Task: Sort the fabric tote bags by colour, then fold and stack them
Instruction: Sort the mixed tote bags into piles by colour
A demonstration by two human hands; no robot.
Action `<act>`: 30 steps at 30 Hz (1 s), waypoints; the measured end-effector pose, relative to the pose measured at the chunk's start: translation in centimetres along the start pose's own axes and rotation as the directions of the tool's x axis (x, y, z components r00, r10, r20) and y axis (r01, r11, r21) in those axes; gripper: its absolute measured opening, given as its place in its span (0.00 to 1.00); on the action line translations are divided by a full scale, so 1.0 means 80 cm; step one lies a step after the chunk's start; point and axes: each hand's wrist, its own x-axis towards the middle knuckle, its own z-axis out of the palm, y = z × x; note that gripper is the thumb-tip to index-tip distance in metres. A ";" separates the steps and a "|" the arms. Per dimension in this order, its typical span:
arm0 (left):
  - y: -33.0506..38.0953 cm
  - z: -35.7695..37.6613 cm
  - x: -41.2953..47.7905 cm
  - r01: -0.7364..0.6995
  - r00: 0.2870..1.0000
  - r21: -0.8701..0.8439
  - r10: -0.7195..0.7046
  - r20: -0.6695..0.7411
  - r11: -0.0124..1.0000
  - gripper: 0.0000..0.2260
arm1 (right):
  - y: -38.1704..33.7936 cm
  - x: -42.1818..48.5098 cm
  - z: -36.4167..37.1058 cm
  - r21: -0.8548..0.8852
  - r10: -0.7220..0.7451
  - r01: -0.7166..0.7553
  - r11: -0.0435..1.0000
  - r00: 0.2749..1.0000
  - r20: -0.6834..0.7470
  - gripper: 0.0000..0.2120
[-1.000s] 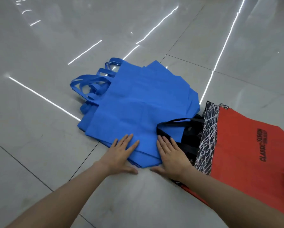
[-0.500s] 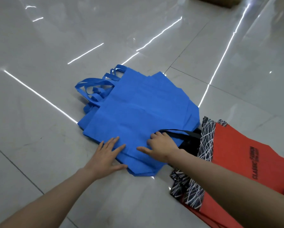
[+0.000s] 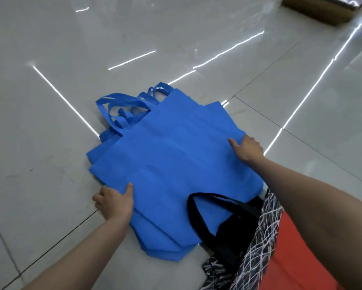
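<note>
Two bare hands grip opposite sides of a pile of blue tote bags [image 3: 176, 164] spread on a glossy tiled floor [image 3: 50, 164]. The left hand [image 3: 115, 203] clamps the pile's near-left edge, thumb pressed flat on the top bag and fingers curled round the rim. The right hand [image 3: 248, 148] holds the far-right edge the same way, thumb lying on the fabric and fingers wrapped over the side.

The blue bags lie flat and fanned, one over another, with at least three staggered edges showing at the near corner; the exact number cannot be told. Their blue handles [image 3: 123, 105] bunch in several loops at the far-left end, resting on the tiles.

One black handle [image 3: 194, 214] loops across the near-right corner of the blue pile. It belongs to one red-orange tote bag [image 3: 291, 258] lying just beside the pile at lower right, its side panel [image 3: 264, 237] black with white scribbled lines. The right forearm crosses over this bag.

One cardboard box [image 3: 316, 9], partly cut by the frame, sits on the floor in the far-right corner, well apart from the bags. Bright strip-light reflections streak the pale tiles.
</note>
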 end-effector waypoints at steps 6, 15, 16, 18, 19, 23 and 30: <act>0.002 -0.005 0.016 -0.060 0.998 -0.072 0.059 -0.017 0.996 0.21 | 0.027 0.054 -0.014 0.209 0.068 -0.103 0.972 0.984 0.165 0.31; 0.028 -0.009 0.058 -0.226 0.965 -0.239 0.251 0.077 0.944 0.30 | 0.040 0.054 -0.008 0.427 0.043 -0.118 0.897 0.982 0.182 0.10; 0.032 -0.009 0.063 -0.206 0.974 -0.212 0.221 0.050 0.955 0.28 | 0.041 0.058 -0.011 0.483 0.051 -0.121 0.867 0.987 0.155 0.07; 0.042 -0.007 0.068 -0.098 0.995 -0.099 0.095 -0.025 0.990 0.32 | 0.035 0.068 -0.018 0.591 0.082 -0.150 0.793 0.987 0.141 0.11; 0.048 -0.007 0.068 -0.028 0.998 -0.043 0.026 -0.049 0.999 0.36 | 0.028 0.074 -0.020 0.611 0.089 -0.166 0.774 0.984 0.154 0.19; 0.041 0.001 0.076 -0.057 0.998 0.071 0.057 0.012 0.996 0.37 | -0.001 0.097 -0.017 0.418 0.010 -0.069 0.906 0.990 0.141 0.19; 0.033 -0.005 0.099 -0.189 0.982 0.004 0.189 0.014 0.982 0.33 | 0.011 0.058 -0.022 -0.144 -0.085 0.089 0.986 0.996 0.035 0.18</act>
